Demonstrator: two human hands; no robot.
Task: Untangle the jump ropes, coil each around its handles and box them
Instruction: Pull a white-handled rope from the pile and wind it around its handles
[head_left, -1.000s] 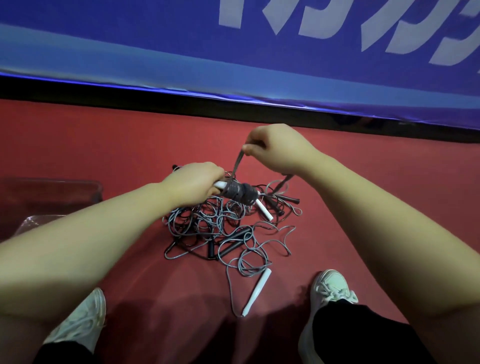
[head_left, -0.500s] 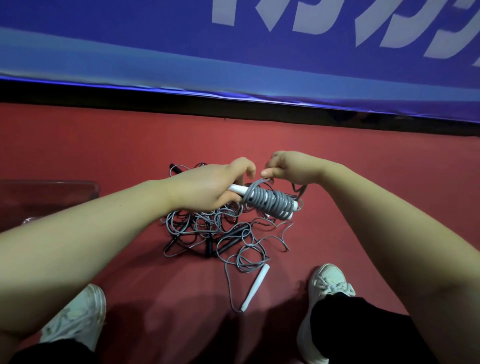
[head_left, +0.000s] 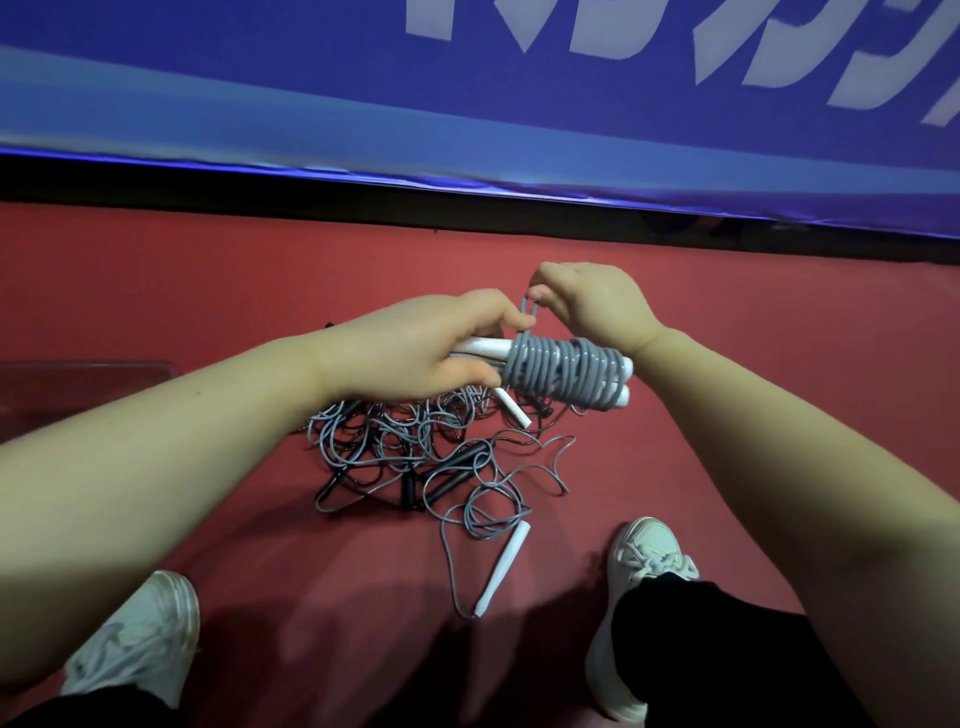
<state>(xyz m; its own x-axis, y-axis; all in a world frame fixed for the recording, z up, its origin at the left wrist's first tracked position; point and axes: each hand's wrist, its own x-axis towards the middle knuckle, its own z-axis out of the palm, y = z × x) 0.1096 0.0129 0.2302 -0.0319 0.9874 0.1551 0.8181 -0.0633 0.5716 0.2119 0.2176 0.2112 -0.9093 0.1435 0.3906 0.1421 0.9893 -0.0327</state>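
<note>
The left hand (head_left: 415, 353) holds the coiled grey rope (head_left: 566, 376) above the tangled pile (head_left: 410, 452) on the red floor (head_left: 208, 291), with its fingers curled round the white handles (head_left: 480, 345). The right hand (head_left: 592, 306) pinches the last loop (head_left: 528, 312) at the coil's left end. Risk: if the pinch slips before the loop is tucked, the springy turns may unwind. A dropped bundle would re-tangle in the pile.

You are looking at a blue banner (head_left: 260, 67) that is carrying large white characters (head_left: 428, 18) along its upper part. The frame's top edge is cutting them off, so you are not getting any readable word or number from them.
</note>
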